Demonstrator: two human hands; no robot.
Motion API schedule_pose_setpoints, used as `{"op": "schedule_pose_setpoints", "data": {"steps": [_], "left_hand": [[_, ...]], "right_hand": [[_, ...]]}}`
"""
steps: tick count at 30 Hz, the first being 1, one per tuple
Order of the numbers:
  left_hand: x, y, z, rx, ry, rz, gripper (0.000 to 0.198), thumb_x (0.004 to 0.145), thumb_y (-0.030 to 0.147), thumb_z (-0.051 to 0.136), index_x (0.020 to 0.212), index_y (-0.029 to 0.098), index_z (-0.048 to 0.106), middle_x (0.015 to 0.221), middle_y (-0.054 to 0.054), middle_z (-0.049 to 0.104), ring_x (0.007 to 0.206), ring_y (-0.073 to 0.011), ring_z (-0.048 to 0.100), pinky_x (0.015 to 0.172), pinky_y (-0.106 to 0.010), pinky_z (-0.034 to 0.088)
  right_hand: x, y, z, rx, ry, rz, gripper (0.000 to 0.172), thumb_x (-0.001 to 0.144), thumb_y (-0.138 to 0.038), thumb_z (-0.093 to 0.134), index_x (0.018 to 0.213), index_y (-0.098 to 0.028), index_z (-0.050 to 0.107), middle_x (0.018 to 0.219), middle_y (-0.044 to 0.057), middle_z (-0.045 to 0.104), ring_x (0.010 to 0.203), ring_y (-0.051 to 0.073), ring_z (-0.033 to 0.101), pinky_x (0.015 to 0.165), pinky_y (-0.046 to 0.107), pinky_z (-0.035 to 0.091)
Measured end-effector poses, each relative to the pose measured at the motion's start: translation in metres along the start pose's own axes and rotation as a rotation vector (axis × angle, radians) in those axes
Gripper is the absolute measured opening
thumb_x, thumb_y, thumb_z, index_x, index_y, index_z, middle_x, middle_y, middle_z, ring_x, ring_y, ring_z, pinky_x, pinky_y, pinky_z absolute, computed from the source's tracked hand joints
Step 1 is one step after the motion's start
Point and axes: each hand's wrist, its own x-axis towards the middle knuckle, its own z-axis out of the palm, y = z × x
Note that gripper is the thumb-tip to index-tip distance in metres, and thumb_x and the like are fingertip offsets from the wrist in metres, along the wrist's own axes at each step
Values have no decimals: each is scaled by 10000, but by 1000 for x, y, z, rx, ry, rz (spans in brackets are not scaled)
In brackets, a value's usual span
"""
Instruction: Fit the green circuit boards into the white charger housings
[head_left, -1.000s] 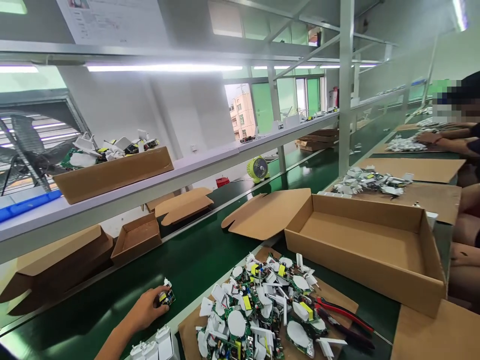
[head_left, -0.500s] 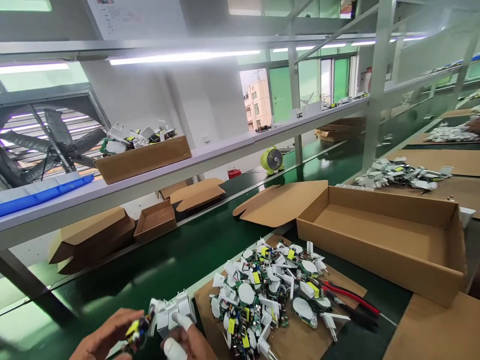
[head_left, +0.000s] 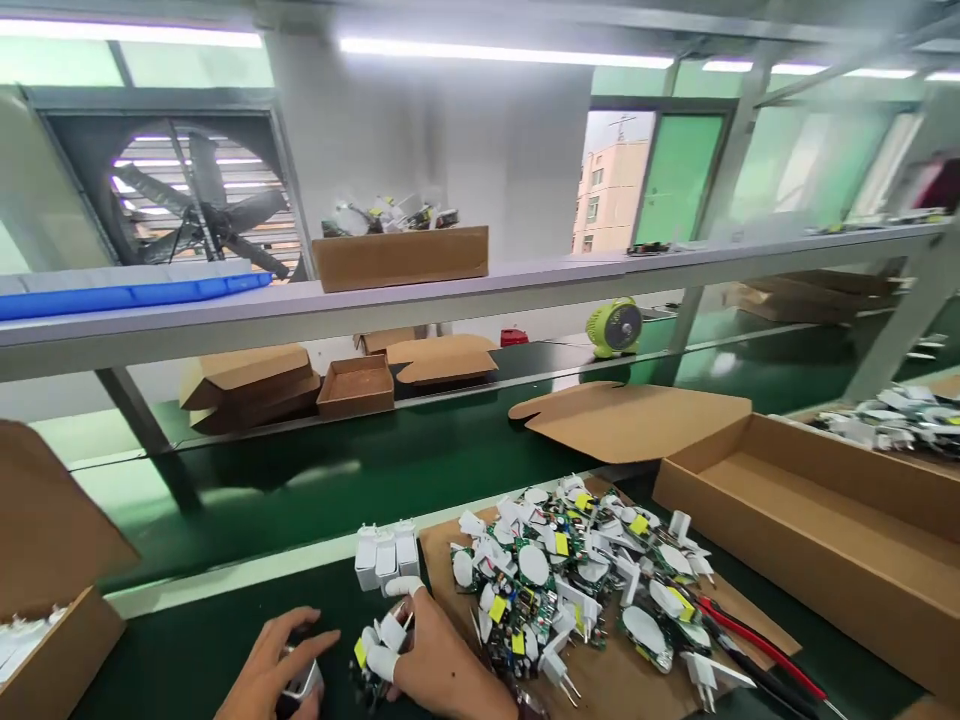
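My right hand (head_left: 450, 650), with white finger cots on thumb and forefinger, pinches a small circuit board (head_left: 367, 665) that carries yellow and white parts. To its left my left hand (head_left: 274, 660) curls round a white plastic housing (head_left: 306, 682), partly hidden by the fingers. Just beyond the right hand several white housings (head_left: 386, 555) stand side by side on the dark green bench. Close to the right hand's other side, a heap of circuit boards with white covers and plug pins (head_left: 532, 565) lies on a cardboard sheet (head_left: 622, 690).
Red-and-black handled pliers (head_left: 757, 640) lie at the heap's right edge. A large cardboard box (head_left: 810, 540) stands behind them, and a box with white parts (head_left: 67, 650) is at far left. A shelf (head_left: 540, 285) crosses above the bench, with a green fan (head_left: 613, 328) below.
The view has swung left and levelled. A circuit board was in my left hand; now one is in my right hand, and my left hand is round a white housing.
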Motion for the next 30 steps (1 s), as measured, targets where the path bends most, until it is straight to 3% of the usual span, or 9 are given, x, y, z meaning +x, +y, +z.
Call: {"op": "schedule_pose_setpoints", "data": {"steps": [3, 6, 9, 12, 17, 21, 26, 30], "left_hand": [[-5, 5, -8, 1, 57, -68, 422, 953, 519, 634, 1354, 430, 732, 1495, -95, 602, 1333, -405, 577, 1064, -518, 586], [-8, 11, -13, -50, 71, -102, 430, 978, 511, 623, 1392, 431, 702, 1493, -96, 574, 1303, -385, 569, 1042, -498, 591], [-9, 16, -12, -132, 11, -114, 537, 938, 410, 693, 1470, 429, 628, 1553, -78, 506, 1367, -361, 540, 1144, -485, 515], [-13, 21, -10, -245, 13, -176, 753, 878, 347, 733, 1588, 379, 485, 1536, -85, 510, 1386, -335, 553, 1159, -425, 502], [-17, 25, -10, -342, -8, -256, 849, 872, 347, 737, 1641, 354, 376, 1484, -88, 584, 1348, -328, 593, 1134, -418, 521], [-16, 25, -9, -348, -34, -250, 895, 890, 324, 732, 1669, 361, 295, 1578, -93, 524, 1437, -343, 526, 1228, -483, 424], [-16, 29, -13, -366, -11, -198, 1032, 836, 305, 779, 1697, 309, 210, 1636, -135, 444, 1490, -380, 463, 1248, -534, 397], [-16, 27, -10, -464, -4, -168, 1005, 832, 261, 705, 1698, 266, 194, 1655, -137, 430, 1524, -364, 431, 1290, -542, 320]], "right_hand": [[-7, -9, -12, -213, -10, -74, 367, 712, -423, 869, 923, -200, 666, 905, 68, 704, 941, 316, 672, 919, 488, 531], [-7, -14, -25, -411, -93, -305, 320, 814, -435, 810, 1007, -194, 726, 1151, 131, 710, 1171, 351, 594, 1052, 509, 444], [-4, -10, -32, -574, -320, -566, 517, 801, -386, 823, 1265, -203, 687, 1318, 128, 688, 1257, 330, 573, 1073, 470, 455], [-6, -6, -35, -664, -447, -585, 660, 719, -219, 819, 1354, -187, 641, 1367, 136, 673, 1308, 345, 554, 1103, 464, 454], [-7, -12, -36, -765, -380, -471, 626, 777, -81, 657, 1391, -192, 614, 1236, 120, 692, 1164, 293, 626, 1041, 430, 517], [-4, -6, -39, -707, -344, -554, 736, 777, -37, 626, 1485, -200, 512, 1412, 142, 616, 1364, 302, 536, 1147, 439, 471], [0, -5, -38, -647, -253, -614, 667, 766, -22, 565, 1405, -205, 511, 1251, 122, 643, 1168, 285, 629, 995, 433, 568], [0, -17, -33, -535, -146, -658, 660, 822, -53, 544, 1444, -250, 442, 1325, 118, 588, 1217, 270, 614, 1023, 425, 565]]}}
